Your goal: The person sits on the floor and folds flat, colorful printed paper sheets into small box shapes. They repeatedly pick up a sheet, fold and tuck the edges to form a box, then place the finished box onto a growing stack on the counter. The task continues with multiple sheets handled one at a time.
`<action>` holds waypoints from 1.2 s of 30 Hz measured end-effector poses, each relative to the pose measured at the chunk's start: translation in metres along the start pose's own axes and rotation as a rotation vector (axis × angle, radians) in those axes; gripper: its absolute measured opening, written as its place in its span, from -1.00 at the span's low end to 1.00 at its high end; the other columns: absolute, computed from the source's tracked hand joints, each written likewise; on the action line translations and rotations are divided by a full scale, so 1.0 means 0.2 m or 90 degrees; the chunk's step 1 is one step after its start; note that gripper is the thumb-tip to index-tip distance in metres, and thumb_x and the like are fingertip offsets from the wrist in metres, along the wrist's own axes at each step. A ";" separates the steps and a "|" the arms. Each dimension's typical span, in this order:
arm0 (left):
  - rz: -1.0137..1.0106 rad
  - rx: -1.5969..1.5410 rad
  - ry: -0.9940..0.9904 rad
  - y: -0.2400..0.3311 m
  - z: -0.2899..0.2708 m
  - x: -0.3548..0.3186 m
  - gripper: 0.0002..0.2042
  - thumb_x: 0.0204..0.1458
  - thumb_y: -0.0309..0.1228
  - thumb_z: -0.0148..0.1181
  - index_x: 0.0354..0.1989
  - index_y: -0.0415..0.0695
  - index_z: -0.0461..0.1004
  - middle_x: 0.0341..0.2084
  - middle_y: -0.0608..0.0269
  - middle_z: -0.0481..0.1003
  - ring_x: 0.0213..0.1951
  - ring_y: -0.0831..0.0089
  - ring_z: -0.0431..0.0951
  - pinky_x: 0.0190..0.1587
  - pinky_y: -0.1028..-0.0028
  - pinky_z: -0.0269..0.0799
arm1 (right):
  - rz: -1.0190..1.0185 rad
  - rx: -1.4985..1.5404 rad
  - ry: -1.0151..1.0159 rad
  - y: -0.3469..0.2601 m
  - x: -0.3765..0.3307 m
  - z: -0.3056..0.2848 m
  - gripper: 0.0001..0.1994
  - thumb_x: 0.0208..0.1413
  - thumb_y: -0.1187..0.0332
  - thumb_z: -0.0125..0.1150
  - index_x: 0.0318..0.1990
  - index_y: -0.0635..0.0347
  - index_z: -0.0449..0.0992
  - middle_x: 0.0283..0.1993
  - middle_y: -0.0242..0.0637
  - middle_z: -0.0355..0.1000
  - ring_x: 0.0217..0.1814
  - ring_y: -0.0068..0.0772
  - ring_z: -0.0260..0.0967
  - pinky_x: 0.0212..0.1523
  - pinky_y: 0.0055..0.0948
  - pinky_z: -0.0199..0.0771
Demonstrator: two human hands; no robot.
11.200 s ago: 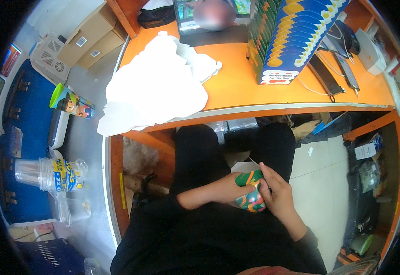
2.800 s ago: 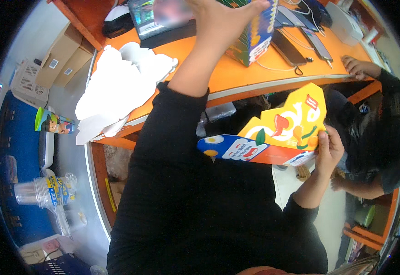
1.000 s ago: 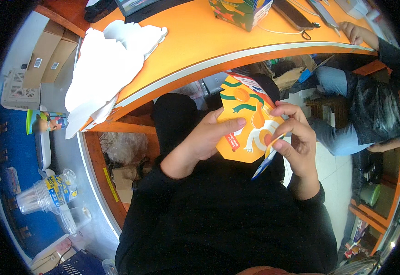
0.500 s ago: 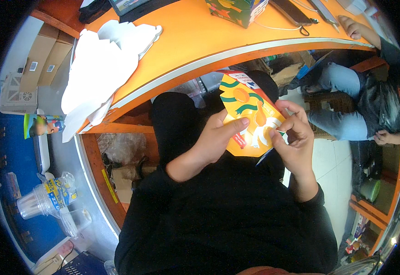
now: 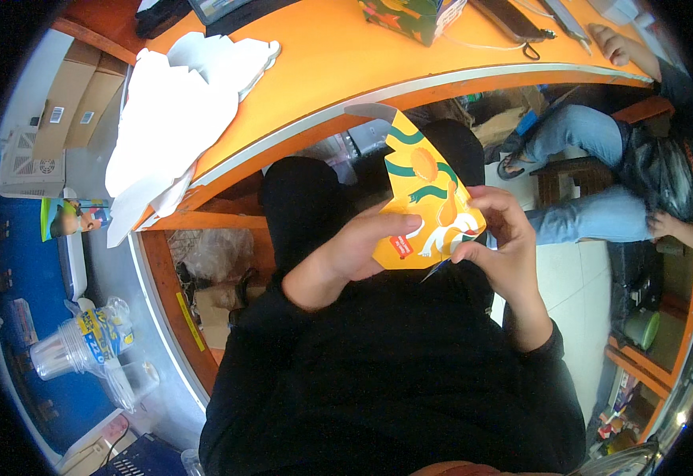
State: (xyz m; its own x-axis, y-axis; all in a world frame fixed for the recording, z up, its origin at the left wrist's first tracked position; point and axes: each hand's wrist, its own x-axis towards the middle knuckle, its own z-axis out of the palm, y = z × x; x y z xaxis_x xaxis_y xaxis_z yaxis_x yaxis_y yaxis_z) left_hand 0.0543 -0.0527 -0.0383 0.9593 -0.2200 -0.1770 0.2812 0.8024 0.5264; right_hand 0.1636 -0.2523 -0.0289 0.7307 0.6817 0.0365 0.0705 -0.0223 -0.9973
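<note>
— Our left hand [image 5: 354, 254] is gripping the lower left edge of the yellow printed carton blank [image 5: 426, 202], thumb lying across its face, while our right hand [image 5: 505, 250] is pinching the lower right corner, fingers curled over the edge. Both are closed on it.

— And we are holding the carton blank over our lap, just this side of the orange table [image 5: 338, 71]?

— Yes, tilted, its grey flap pointing away from our hands toward the table edge. Beyond our left hand, a heap of white sheets [image 5: 176, 119] is lying on the table; further out, clear plastic cups [image 5: 84, 349] are sitting low to the left. Past our right hand, another person's legs [image 5: 584, 174] are showing.

— What are we risking here?

— We are judging that pinching one corner too hard could crease the card off its fold line, or the blank could slip out, since only its lower edge is held.
</note>
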 end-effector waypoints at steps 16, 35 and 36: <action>-0.205 0.494 -0.127 0.15 0.06 -0.03 -0.53 0.28 -0.30 0.02 0.30 -0.22 0.15 0.08 0.21 0.44 0.07 0.53 0.40 0.11 0.43 0.34 | -0.272 -0.448 -0.105 -0.02 0.13 0.02 -0.10 0.10 -0.11 0.16 0.43 0.29 -0.01 0.48 0.07 -0.02 0.53 0.17 -0.15 0.43 -0.03 -0.17; -0.076 0.462 -0.010 0.09 0.03 -0.20 -0.57 0.19 -0.23 0.18 0.12 -0.27 0.36 -0.11 0.23 0.53 -0.12 0.55 0.48 -0.04 0.45 0.45 | -0.306 -0.254 -0.100 0.07 0.09 0.16 -0.65 0.11 0.56 0.09 0.06 0.17 0.53 0.12 -0.10 0.49 0.31 0.04 0.32 0.39 0.04 0.06; -0.077 0.466 0.028 0.06 0.02 -0.21 -0.58 0.19 -0.22 0.17 0.10 -0.26 0.37 -0.13 0.25 0.53 -0.14 0.56 0.49 -0.07 0.46 0.46 | -0.325 -0.306 -0.143 0.08 0.10 0.16 -0.61 0.08 0.63 0.09 0.08 0.18 0.51 0.18 -0.09 0.44 0.33 -0.02 0.30 0.38 0.02 0.10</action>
State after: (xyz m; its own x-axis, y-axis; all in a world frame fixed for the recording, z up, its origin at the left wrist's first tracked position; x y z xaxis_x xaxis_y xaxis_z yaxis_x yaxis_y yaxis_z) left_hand 0.0184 -0.0358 -0.0213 0.9231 -0.2479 -0.2939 0.3448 0.1958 0.9180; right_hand 0.1584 -0.2162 -0.0463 0.3743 0.8253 0.4227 0.6924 0.0544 -0.7195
